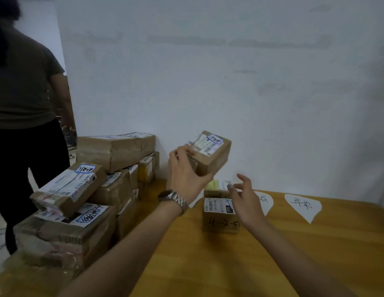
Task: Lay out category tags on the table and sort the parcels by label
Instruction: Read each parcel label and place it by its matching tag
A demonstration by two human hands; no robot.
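Note:
My left hand (184, 172) grips the near end of a small brown parcel (210, 153) with a white shipping label and a blue-outlined tag, held up in the air over the wooden table (315, 254). My right hand (244, 198) hovers open, fingers spread, just in front of a parcel marked "4-2-5" (219, 217) that stands on the table. White paper category tags lie beyond: one partly hidden tag (266, 200) behind my right hand and one handwritten tag (302, 206) further right.
A pile of several taped brown parcels (96, 189) fills the table's left side up to the white wall (229, 82). A person in a dark shirt (21, 93) stands at the far left beside the pile.

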